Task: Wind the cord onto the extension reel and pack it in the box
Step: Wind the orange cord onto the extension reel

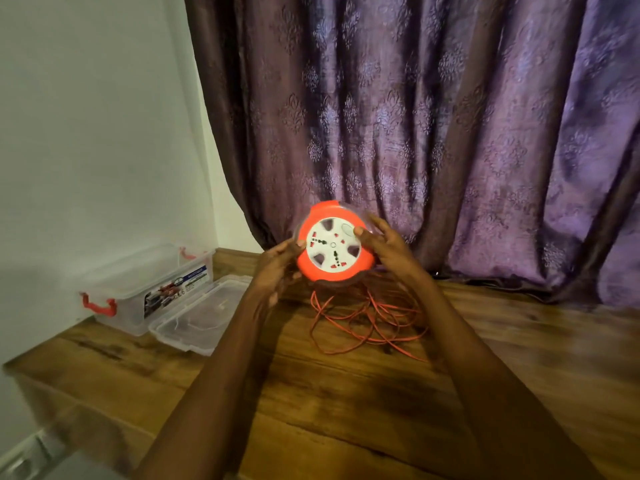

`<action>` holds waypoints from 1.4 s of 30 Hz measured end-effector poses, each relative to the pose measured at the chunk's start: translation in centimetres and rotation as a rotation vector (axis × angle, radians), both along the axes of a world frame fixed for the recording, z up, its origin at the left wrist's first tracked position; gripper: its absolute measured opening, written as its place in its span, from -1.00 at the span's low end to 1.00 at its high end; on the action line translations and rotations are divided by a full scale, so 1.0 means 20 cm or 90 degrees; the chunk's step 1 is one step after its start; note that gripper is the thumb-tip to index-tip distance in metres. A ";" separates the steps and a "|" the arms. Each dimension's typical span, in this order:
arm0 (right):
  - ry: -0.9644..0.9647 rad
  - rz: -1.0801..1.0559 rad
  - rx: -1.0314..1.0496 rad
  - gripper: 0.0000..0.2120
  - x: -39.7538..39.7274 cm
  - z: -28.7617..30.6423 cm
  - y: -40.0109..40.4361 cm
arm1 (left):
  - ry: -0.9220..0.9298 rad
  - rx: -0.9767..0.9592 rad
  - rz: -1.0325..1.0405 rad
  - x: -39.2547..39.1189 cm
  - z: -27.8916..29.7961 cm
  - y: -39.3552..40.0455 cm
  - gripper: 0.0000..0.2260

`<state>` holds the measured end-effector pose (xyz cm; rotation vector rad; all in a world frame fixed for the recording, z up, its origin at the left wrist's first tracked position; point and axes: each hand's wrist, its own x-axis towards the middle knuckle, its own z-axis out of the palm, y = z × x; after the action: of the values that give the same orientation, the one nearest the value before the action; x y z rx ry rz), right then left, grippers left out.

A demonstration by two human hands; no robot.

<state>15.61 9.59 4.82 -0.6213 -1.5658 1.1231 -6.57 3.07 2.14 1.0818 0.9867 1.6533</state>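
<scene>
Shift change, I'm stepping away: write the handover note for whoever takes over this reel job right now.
Left hand: grips the left edge of the extension reel, held up above the table.
Right hand: on the reel's right edge, thumb on its white face, fingers loosely extended.
Cord: mostly loose, in a tangled pile on the table below the reel.
Box: clear, red latches, open, by the wall at left; its lid lies beside it.
Done: box opened, reel picked up.
Left: wind in the cord, put the reel in the box, close the lid.
</scene>
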 end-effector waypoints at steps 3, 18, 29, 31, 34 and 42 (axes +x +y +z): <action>-0.009 0.021 -0.004 -0.66 0.07 0.04 0.02 | 0.010 0.049 -0.028 0.09 0.04 0.02 -0.72; 0.159 -0.250 0.000 -0.87 0.48 0.02 0.00 | 0.347 -0.173 -0.118 0.37 -0.26 0.03 -0.94; 0.211 -0.324 -0.017 -0.62 0.49 0.06 0.01 | 0.497 -0.043 0.124 0.30 0.20 0.12 -0.80; 0.243 -0.320 -0.005 -0.61 0.45 0.11 0.02 | 0.614 0.046 0.221 0.21 0.30 0.15 -0.77; 0.292 -0.311 0.005 -0.63 0.40 0.17 0.04 | 0.661 0.155 0.327 0.07 0.46 0.16 -0.60; 0.257 -0.340 0.027 -0.66 0.37 0.17 0.07 | 0.932 0.141 0.315 -0.03 0.39 0.04 -0.57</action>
<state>22.94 11.07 8.29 -0.6821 -0.9935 0.7472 -7.21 3.92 9.94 2.4402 2.1082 1.1260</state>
